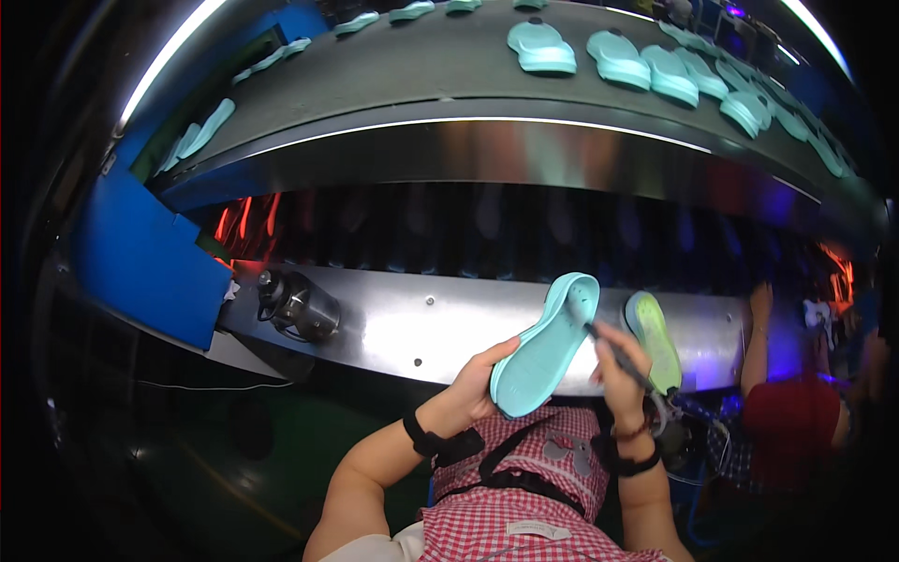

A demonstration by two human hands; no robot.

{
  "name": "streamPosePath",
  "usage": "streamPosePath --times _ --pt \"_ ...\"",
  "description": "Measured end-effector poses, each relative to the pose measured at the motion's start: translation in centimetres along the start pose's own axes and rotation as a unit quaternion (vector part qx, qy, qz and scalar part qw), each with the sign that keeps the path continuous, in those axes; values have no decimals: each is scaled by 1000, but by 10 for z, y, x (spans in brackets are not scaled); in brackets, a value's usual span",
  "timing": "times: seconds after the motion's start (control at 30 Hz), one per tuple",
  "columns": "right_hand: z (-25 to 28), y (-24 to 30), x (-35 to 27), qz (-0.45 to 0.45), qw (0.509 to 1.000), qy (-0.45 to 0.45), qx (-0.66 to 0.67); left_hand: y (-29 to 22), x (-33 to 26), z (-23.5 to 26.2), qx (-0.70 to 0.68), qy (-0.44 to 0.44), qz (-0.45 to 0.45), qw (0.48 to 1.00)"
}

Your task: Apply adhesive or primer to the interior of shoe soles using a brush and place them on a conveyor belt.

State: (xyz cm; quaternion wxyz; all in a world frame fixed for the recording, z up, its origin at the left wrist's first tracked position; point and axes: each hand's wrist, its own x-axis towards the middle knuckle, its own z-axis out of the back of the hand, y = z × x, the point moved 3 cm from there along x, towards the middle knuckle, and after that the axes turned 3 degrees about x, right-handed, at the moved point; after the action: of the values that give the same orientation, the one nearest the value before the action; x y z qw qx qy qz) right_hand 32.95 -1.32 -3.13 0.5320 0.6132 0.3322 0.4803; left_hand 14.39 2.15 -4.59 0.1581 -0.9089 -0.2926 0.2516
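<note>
My left hand (479,375) is closed on the edge of a turquoise shoe sole (541,363), which is tilted with its hollow inner side showing. In my right hand (622,367) is a slim dark pen-like tool (625,361). Its tip is at the right edge of the sole, below the rounded upper end; whether it touches the surface I cannot tell. Just right of that hand, a yellow-green sole with a turquoise rim (655,339) lies on the metal ledge (384,323).
A dark bottle (298,305) stands at the ledge's left end. Beyond, a conveyor belt (375,80) carries several turquoise soles (620,60). Blue panels (140,253) bound the left side. At right, a co-worker in a red top (791,426) reaches toward the ledge.
</note>
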Motion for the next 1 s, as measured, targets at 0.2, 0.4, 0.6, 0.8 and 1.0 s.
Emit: streamPosePath --times 0.2,0.4,0.6,0.8,1.0 --pt "38 18 -21 -9 883 112 455 -82 -79 -20 123 -2 -246 961" --pt "50 -23 -19 -81 897 98 423 -300 -115 -33 44 160 -492 855" --pt "43 -34 -18 -122 853 33 506 -344 -57 -49 131 -151 -579 790" --pt "41 -30 -15 -147 904 -6 402 -254 56 -134 804 -315 -421 279" --pt "48 -39 -25 -159 891 -2 426 -263 98 -159 793 -315 -417 311"
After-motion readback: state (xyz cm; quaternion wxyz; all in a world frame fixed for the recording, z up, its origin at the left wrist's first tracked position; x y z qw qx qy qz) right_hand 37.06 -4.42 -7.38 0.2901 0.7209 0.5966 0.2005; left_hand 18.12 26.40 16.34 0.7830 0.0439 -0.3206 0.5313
